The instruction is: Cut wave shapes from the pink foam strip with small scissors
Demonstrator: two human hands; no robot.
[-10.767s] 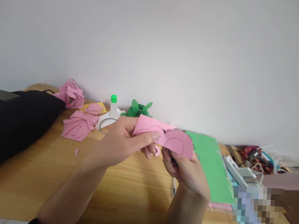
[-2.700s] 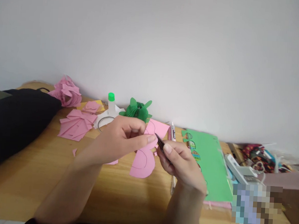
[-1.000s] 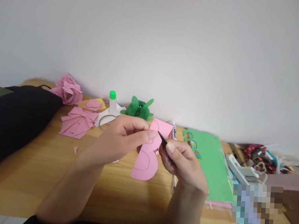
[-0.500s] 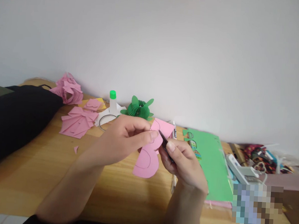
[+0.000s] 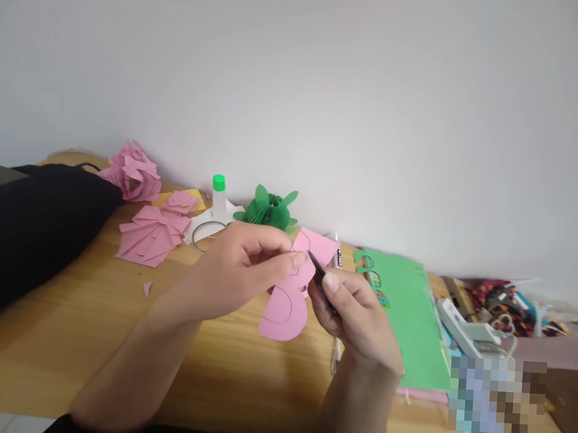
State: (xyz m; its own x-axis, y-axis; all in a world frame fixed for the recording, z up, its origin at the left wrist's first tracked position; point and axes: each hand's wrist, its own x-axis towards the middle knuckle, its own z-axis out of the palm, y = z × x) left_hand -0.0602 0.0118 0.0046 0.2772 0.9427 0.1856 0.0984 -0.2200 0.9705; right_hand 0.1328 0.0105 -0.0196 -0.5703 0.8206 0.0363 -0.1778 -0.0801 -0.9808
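My left hand (image 5: 254, 266) pinches a piece of pink paper (image 5: 283, 314) between thumb and fingers, above the table. Curved pencil-like lines are drawn on the paper, and its lower part has a rounded cut edge. My right hand (image 5: 349, 305) is closed round dark scissors (image 5: 317, 270). Their narrow blades point up and left, at the paper's right edge near my left thumb. The handles are mostly hidden in my palm.
Folded pink paper pieces (image 5: 153, 237) and a crumpled pink bundle (image 5: 131, 171) lie left. Behind stand a green-capped glue stick (image 5: 218, 199) and a green paper ornament (image 5: 268, 212). A green sheet (image 5: 410, 322) and a white power strip (image 5: 458, 325) lie right; black cloth (image 5: 39, 221) covers the far left.
Hands and paper stay almost in place. The scissors' tips have shifted very slightly along the paper's edge, and the view has moved a touch.
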